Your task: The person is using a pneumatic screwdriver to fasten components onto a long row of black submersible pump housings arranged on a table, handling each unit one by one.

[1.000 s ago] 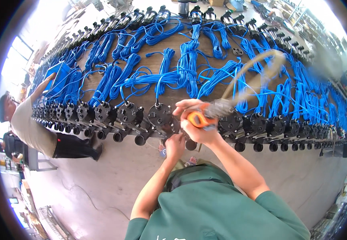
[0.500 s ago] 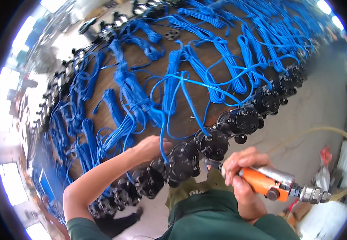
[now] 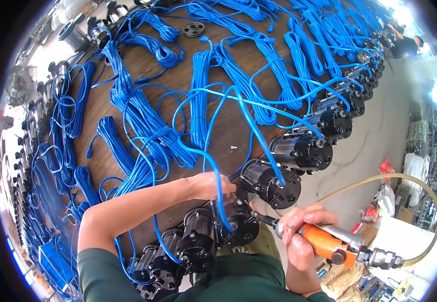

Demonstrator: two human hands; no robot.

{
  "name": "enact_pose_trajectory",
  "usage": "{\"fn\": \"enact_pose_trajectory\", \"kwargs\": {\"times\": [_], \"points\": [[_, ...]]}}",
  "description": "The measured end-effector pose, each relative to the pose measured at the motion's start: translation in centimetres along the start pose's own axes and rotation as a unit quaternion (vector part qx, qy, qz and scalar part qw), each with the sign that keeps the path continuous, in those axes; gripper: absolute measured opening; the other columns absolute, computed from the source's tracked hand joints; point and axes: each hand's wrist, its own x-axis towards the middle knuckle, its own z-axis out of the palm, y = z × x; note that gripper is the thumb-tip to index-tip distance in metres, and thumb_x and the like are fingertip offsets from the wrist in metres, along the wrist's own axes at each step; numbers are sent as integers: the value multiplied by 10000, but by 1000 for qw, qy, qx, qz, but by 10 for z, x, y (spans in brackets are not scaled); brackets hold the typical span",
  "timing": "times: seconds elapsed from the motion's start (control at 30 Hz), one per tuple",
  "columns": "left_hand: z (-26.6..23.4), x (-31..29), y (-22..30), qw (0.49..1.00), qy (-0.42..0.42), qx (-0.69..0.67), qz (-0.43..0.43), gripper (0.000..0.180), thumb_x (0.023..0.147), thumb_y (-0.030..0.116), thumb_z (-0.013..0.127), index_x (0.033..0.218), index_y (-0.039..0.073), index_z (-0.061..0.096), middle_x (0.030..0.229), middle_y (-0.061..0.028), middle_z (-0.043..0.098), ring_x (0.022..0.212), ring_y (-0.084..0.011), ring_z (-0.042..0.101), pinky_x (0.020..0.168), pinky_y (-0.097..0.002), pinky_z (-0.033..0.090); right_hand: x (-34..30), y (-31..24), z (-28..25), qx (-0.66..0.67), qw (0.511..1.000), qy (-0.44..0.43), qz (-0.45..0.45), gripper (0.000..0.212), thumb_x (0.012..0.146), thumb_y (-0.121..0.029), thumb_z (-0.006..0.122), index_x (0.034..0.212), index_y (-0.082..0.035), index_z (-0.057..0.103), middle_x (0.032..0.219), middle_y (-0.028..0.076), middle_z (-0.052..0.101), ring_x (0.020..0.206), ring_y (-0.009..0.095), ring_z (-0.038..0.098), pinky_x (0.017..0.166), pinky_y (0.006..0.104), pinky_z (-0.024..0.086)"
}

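And here's the right hand [image 3: 306, 229], fingers wrapped round an orange-and-silver metal air screwdriver [image 3: 324, 239], its dark bit pointing left at a glossy black cylindrical housing [image 3: 242, 227], right beside the end cap! The left hand [image 3: 211, 186] sits at that housing's far side, fingertips hidden, so I can't tell whether it pinches. A smooth blue cable [image 3: 219, 194] arcs across its knuckles; a translucent yellowish hose [image 3: 402, 175] curves off the tool's tail. Ribbed blue cable bundles [image 3: 122, 90] cover a scuffed brown tabletop [image 3: 228, 160], with pale grey floor [image 3: 379, 126] alongside.
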Motion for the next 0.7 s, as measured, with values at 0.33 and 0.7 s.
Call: {"fn": "enact_pose_trajectory", "kwargs": {"times": [0.33,0.7], "points": [[-1,-3,4,997,49,11,59,156,759,61,670,914,74,687,879,-144,688,890,-376,672,726,-495,541,3,53,27,-130,982,-125,-58,242,855,-37,641,1058,0,514,900,139,561,622,159,550,566,277,514],[23,-41,-1,986,124,-62,-98,306,788,48,665,1088,0,698,1028,-191,713,993,-385,667,865,-469,537,3,67,29,-85,990,-93,-67,282,791,14,568,1069,14,520,900,161,590,592,159,552,541,269,507]]}}
